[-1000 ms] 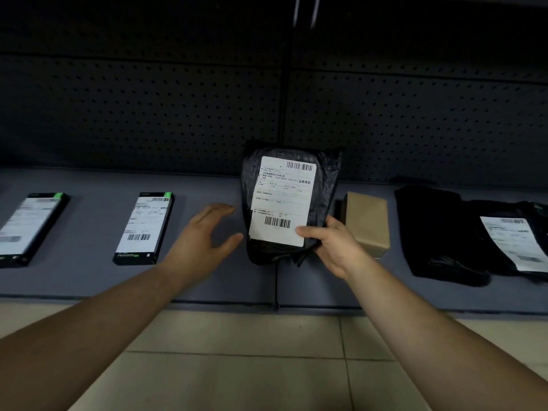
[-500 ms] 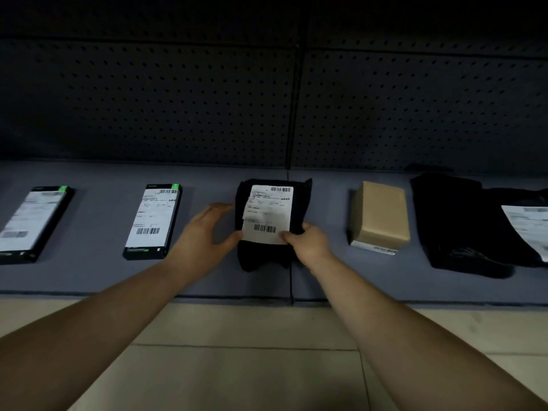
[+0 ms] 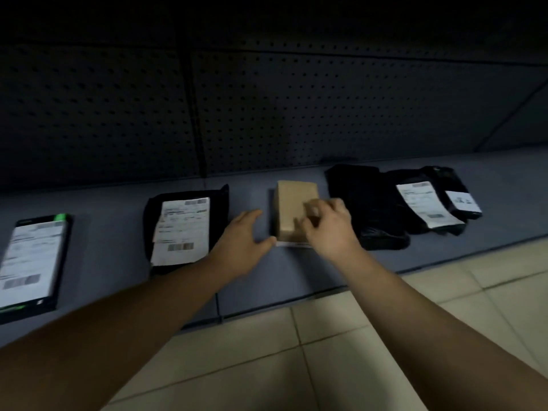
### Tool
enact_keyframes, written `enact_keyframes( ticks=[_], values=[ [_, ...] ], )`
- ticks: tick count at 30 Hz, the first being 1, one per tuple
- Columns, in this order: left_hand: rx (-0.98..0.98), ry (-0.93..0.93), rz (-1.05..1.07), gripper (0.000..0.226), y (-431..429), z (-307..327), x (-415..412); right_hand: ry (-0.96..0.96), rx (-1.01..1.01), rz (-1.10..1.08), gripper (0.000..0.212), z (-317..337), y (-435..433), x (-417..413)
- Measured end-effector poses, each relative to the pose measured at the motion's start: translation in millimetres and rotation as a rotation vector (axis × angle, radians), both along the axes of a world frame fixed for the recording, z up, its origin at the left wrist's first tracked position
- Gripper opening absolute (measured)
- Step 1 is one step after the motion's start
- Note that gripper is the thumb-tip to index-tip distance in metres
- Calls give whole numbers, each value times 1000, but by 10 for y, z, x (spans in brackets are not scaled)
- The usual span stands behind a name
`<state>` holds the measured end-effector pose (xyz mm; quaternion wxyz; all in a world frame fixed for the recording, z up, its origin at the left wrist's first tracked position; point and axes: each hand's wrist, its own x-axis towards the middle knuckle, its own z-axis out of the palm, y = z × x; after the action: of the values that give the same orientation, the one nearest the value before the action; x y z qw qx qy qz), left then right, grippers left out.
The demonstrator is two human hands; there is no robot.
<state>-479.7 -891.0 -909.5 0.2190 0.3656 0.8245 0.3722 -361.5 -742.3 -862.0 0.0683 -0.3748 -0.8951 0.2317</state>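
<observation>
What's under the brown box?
A white label edge pokes out beneath the brown box on the grey shelf. Its print and extent are hidden; the right hand covers the near corner.

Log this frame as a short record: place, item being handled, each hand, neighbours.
place: grey shelf with pegboard back
item: brown box, on the shelf
right hand: fingers curled over the box's right side
left hand: open, beside the box's left edge; contact unclear
neighbours: labelled black bag to its left, plain black bag to its right
</observation>
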Motion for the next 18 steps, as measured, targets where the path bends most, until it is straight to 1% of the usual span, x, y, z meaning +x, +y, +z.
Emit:
enact_keyframes(
  ticks=[2,4,6,8,9,10,11,12,13,14,16,17,18],
  values=[
    [-51,-58,33,75,244,-67,117,-45,-141,8,52,-101,3,122],
    [-7,-78,44,69,332,-128,211,-33,-257,-3,57,-155,-13,148],
    [69,-45,66,69,292,-156,244,45,-416,-68,55,-168,-21,140],
    [121,58,37,71,210,-141,242,206,-763,-205,45,-208,8,145],
    [128,124,0,69,169,-127,245,248,-941,-267,42,-216,7,159],
    [115,190,-48,67,133,-115,254,224,-1016,-291,46,-216,-5,181],
    [110,239,-91,65,105,-108,269,164,-994,-282,51,-211,-11,200],
    [120,249,-114,65,82,-104,280,117,-894,-264,54,-218,-2,209],
    [149,234,-115,67,65,-113,291,117,-770,-238,56,-240,19,221],
    [175,187,-93,70,50,-143,289,146,-639,-202,59,-230,32,232],
    [209,35,33,77,34,-155,272,212,-422,-49,59,-176,37,261],
    [197,-36,102,74,22,-181,253,216,-352,43,56,-173,24,266],
    [179,-62,130,67,21,-179,264,198,-333,104,53,-171,-5,269]
  ],
)
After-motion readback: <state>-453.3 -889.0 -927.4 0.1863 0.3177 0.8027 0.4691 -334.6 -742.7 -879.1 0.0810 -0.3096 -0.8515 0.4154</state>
